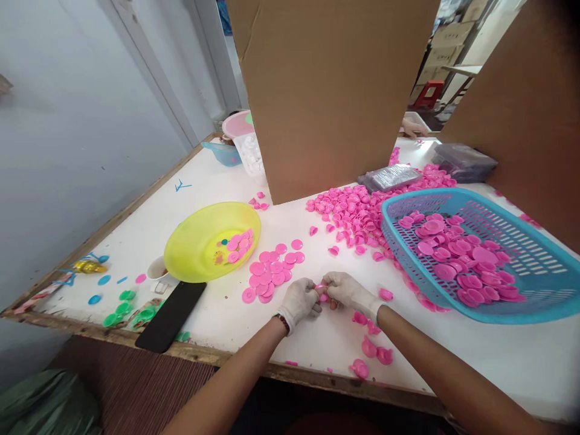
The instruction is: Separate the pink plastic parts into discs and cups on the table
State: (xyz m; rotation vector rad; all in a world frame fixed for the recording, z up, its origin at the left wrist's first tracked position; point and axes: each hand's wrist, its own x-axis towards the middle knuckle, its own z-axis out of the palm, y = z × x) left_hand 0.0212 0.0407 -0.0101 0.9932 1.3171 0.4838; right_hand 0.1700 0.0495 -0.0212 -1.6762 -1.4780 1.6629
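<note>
My left hand (299,302) and my right hand (348,291), both in pale gloves with bare fingertips, meet over the white table. Between them they pinch a small pink plastic piece (322,296), mostly covered by the fingers. Flat pink discs (267,275) lie loosely overlapped just left of my left hand. Below my right forearm are several pink cup-like pieces (369,346), and one more pink piece (385,294) sits beside my right wrist. A large heap of small pink cups (353,211) spreads beyond my hands.
A blue basket (539,311) of pink pieces stands right; a yellow bowl (185,241) with discs stands left. A black phone (171,317) lies near the edge beside green pieces (123,309). A cardboard sheet (330,90) rises behind. Another person's hand (413,128) shows far back.
</note>
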